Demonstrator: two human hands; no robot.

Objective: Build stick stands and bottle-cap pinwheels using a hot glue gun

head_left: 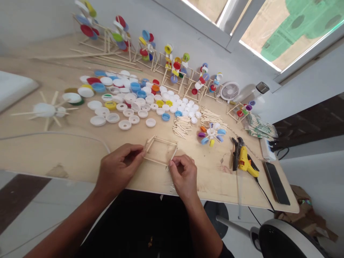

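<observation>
Near the front edge of the table, a small frame of thin wooden sticks [160, 140] is held between my two hands. My left hand [122, 163] pinches its left side, fingers closed on the sticks. On the other side, the thumb and fingertips of my right hand [185, 173] close on the lower right corner. Just beyond the frame lie a pile of short sticks [182, 127] and many loose bottle caps [150, 123], mostly white. To the right of the frame rests a wheel with coloured caps [212, 134] round a white hub.
Several finished cap wheels on stick stands [174, 73] line the wall. A yellow glue gun [245, 161] and a phone [276, 182] lie at the right. A spoked white wheel [44, 110] sits at the left, near a white cable [80, 134]. A small fan [229, 90] stands behind.
</observation>
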